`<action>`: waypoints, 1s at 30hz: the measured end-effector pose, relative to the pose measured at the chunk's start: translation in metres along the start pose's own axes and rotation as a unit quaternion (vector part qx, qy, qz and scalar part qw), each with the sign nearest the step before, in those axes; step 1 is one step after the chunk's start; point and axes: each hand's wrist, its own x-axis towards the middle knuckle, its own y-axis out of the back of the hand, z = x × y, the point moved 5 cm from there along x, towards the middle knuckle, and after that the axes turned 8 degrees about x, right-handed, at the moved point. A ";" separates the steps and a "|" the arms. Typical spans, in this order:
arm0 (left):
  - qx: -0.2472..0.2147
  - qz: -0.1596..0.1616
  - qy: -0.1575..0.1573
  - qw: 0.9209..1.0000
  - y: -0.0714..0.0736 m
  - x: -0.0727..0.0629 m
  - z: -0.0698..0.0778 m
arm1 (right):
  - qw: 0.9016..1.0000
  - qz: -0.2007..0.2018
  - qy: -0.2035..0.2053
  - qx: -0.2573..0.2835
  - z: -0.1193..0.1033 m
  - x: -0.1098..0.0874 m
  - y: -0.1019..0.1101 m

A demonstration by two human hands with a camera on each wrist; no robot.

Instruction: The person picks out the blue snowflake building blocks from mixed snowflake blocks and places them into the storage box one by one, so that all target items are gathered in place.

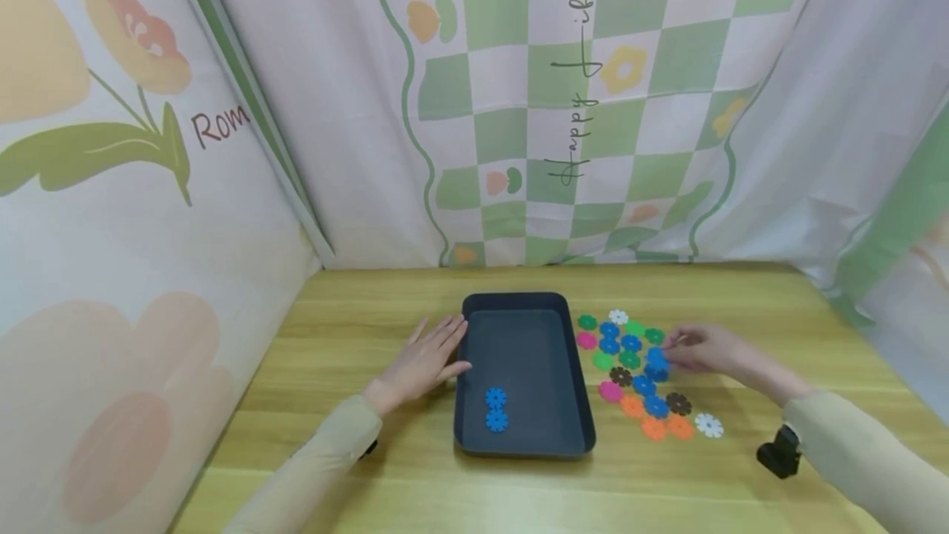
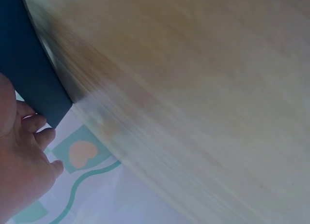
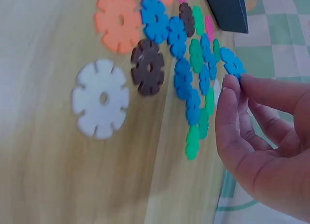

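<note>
My right hand [image 1: 700, 348] pinches a blue snowflake disc [image 3: 232, 62] between thumb and index finger, at the right side of the loose pieces. In the right wrist view the disc is held up off the table by its edge. My left hand [image 1: 428, 358] rests against the left wall of the dark tray [image 1: 581, 369], with its fingers extended over the rim. Two blue snowflake discs [image 1: 496, 409] lie one behind the other in the tray's near left part. The left wrist view shows only the tray's outer side [image 2: 34, 64] and part of that hand.
Right of the tray, several snowflake discs lie flat: orange [image 1: 654, 428], brown [image 1: 678, 404], pink [image 1: 611, 391], green [image 1: 604, 360], blue and white [image 1: 708, 425]. A patterned curtain [image 1: 563, 213] hangs behind the wooden table [image 1: 371, 303]. A printed wall covering stands at left.
</note>
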 end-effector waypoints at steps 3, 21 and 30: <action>-0.003 0.007 -0.001 1.000 0.002 0.000 0.000 | 1.000 -0.009 0.002 0.004 -0.010 0.004 -0.006; 0.009 0.011 0.000 1.000 0.008 0.000 0.000 | 0.998 -0.048 0.027 0.021 -0.077 0.044 -0.055; 0.020 0.008 -0.003 1.000 0.006 0.000 0.000 | 0.995 -0.073 0.045 0.056 -0.097 0.061 -0.088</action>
